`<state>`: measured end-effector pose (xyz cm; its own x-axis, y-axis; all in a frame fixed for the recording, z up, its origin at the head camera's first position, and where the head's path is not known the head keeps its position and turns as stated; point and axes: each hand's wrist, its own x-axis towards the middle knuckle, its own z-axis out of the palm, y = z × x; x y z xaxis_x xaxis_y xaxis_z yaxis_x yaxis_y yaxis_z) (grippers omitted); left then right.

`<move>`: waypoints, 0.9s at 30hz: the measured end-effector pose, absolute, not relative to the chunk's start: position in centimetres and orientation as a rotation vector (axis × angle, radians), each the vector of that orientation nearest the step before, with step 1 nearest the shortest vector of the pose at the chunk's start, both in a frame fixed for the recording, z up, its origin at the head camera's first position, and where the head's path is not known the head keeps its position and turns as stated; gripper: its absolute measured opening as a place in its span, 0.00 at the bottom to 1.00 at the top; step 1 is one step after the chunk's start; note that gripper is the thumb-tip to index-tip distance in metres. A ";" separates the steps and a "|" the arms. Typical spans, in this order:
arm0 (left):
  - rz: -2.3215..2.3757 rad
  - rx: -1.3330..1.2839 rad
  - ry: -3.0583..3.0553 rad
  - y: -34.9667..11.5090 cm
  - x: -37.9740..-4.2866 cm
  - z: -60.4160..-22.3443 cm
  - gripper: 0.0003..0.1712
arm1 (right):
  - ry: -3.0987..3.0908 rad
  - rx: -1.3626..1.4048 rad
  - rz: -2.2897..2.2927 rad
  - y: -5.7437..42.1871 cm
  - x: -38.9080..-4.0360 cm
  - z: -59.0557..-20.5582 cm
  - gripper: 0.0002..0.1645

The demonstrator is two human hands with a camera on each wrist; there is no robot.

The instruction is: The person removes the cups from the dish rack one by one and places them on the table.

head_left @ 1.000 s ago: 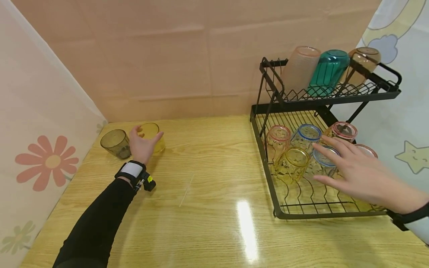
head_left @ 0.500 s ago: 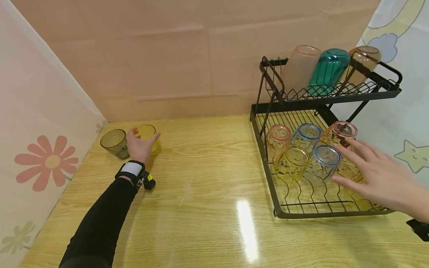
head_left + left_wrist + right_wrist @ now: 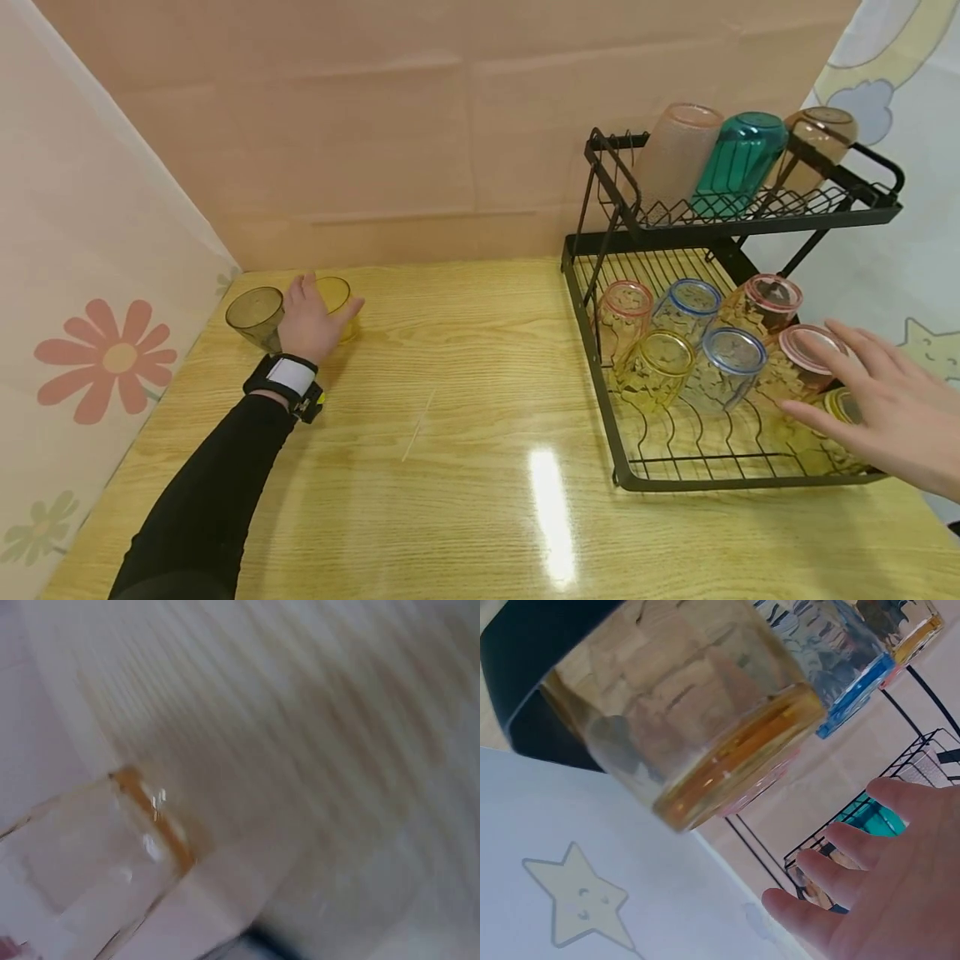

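My left hand (image 3: pixel 307 327) is at the back left of the table, thumb spread away from the fingers. It partly covers an upright yellow glass (image 3: pixel 335 293); whether it touches that glass is unclear. A smoky brown glass (image 3: pixel 253 315) stands just left of the hand. The left wrist view is blurred, with a clear glass with an amber base (image 3: pixel 142 840) at lower left. My right hand (image 3: pixel 888 408) hovers with fingers extended over the rack's right side, near an upside-down yellow glass (image 3: pixel 843 408) and a pink-rimmed glass (image 3: pixel 795 367).
A black two-tier dish rack (image 3: pixel 615 450) stands on the right. Its lower tier carries several overturned glasses, including a blue-rimmed one (image 3: pixel 733 354). Up top are a pink glass (image 3: pixel 675 158), a teal glass (image 3: pixel 742 158) and an amber glass (image 3: pixel 821 137). Walls enclose the table.
My right hand has moved right, uncovering glasses in the rack. The left hand's fingers have straightened somewhat beside the yellow glass, which had shifted slightly left earlier.
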<state>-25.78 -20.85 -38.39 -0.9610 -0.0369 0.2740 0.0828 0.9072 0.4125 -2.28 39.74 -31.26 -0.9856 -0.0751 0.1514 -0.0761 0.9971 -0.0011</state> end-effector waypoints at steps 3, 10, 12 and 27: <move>-0.458 -0.199 -2.755 -20.7 -25.7 -37.9 0.55 | -2.967 0.076 0.008 40.0 -2.0 -31.4 0.59; -0.239 -0.365 -2.698 -20.4 -25.7 -36.0 0.54 | -2.943 -0.005 0.046 40.7 -1.1 -32.2 0.59; -0.194 -0.402 -2.680 -20.4 -25.8 -35.5 0.55 | -2.927 -0.018 0.090 40.8 -0.8 -32.5 0.59; -0.042 -0.583 -2.581 -16.3 -25.0 -32.7 0.61 | -2.866 -0.122 0.197 41.3 -0.5 -34.1 0.58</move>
<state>-24.97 -16.34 -32.70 -0.7886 0.3962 0.4702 0.4113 0.9084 -0.0756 -0.53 41.33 -34.09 -0.9612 0.1011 0.2568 0.0650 0.9872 -0.1456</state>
